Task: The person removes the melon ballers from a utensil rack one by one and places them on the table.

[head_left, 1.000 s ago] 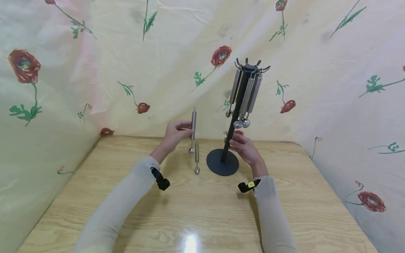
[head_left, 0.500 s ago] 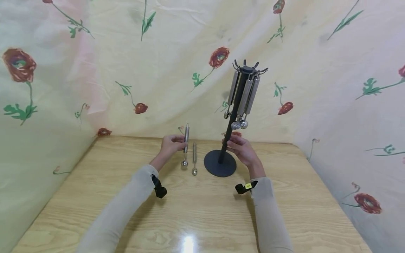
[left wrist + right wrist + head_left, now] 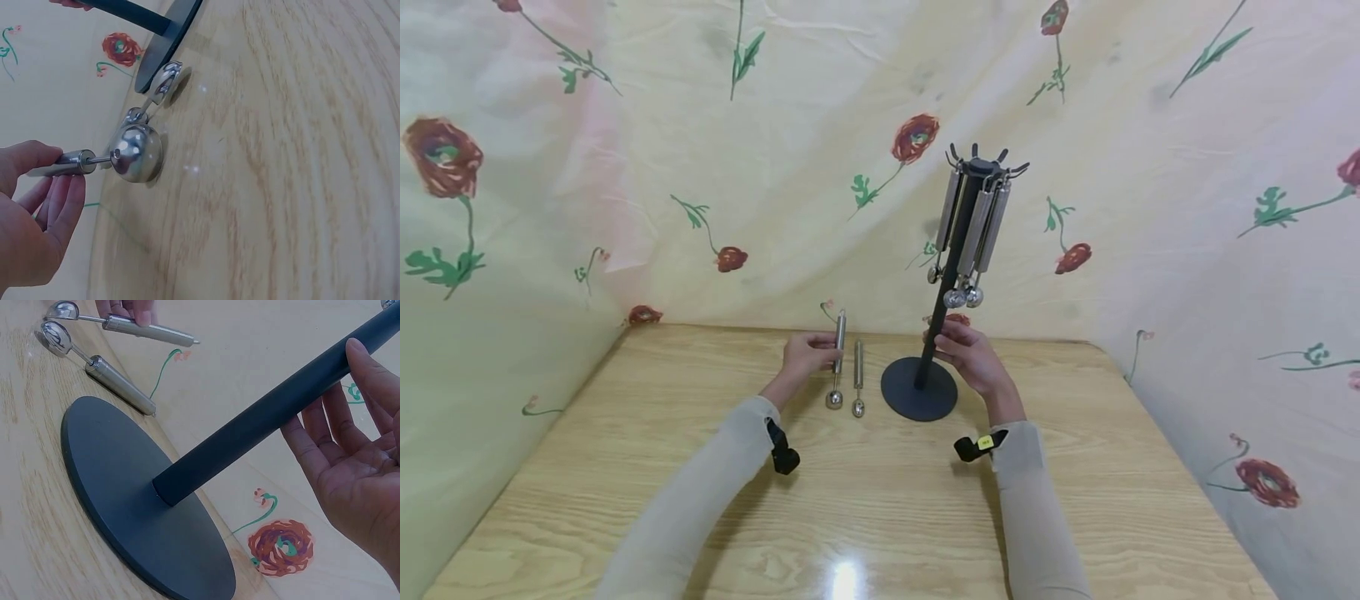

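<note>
My left hand (image 3: 803, 360) pinches the metal handle of a melon baller (image 3: 136, 153) between thumb and fingers. The handle points up at a tilt, and the round bowl is down right at the wooden table. Just to its right lies a second melon baller (image 3: 120, 385) with a smaller, oval bowl, its handle toward the wall. My right hand (image 3: 977, 363) has thumb and fingers around the lower pole of a black stand (image 3: 240, 434). Hooks ring the stand's top, and several metal scoops (image 3: 973, 233) hang from them by their handle ends.
The stand's round black base (image 3: 917, 407) rests on the wooden table (image 3: 880, 508), right of the second melon baller. A poppy-printed cloth (image 3: 790, 167) covers the wall close behind the stand and hands, and both sides.
My left hand has lowered the melon baller and brought it left, from above the second one down to the table beside it. My right hand stays on the pole; the head view shifts slightly.
</note>
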`<state>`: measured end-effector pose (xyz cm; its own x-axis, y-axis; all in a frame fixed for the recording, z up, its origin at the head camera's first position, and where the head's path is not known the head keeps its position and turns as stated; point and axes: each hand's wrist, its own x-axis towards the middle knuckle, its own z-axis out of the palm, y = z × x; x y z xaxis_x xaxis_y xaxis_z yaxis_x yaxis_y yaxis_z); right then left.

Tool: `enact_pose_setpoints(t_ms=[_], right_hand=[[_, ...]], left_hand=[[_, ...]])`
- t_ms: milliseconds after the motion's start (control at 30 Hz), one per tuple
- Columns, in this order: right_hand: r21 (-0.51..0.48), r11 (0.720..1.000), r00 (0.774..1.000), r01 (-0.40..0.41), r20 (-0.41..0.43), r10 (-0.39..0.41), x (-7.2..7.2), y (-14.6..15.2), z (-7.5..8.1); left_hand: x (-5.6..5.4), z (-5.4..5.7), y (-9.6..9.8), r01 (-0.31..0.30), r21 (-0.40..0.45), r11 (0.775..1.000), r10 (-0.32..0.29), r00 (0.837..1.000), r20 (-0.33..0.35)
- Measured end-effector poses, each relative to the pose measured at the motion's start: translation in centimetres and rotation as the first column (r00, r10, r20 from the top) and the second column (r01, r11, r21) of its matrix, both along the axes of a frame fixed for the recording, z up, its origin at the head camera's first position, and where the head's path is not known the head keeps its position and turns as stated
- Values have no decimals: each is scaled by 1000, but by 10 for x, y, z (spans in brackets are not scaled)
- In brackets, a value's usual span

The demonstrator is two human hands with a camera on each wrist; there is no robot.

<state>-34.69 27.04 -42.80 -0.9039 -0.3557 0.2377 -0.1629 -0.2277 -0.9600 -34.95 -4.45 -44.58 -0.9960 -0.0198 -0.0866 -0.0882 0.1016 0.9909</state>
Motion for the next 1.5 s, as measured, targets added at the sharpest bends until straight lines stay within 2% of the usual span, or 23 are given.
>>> enact_pose_setpoints(t_ms=[500, 867, 1067, 1333, 1500], right_hand=[[19, 1000, 1000, 6, -14, -6, 0, 0, -2], [-17, 999, 1000, -30, -7, 30, -1, 1, -2], [0, 1000, 1000, -22, -20, 22, -3, 1, -3], [-12, 1000, 999, -28, -30, 28, -5, 1, -3], [0, 1000, 1000, -12, -10, 12, -5, 1, -3]], left_hand=[[-3, -14, 7, -21, -54, 998, 21, 1000, 8], [-2, -16, 13, -31, -118, 993, 39, 997, 61], [-2, -18, 16, -46, -160, 986, 53, 998, 40], [-2, -21, 16, 14, -230, 973, -16, 1000, -6], [-2, -22, 11, 76, -216, 973, -79, 997, -7]])
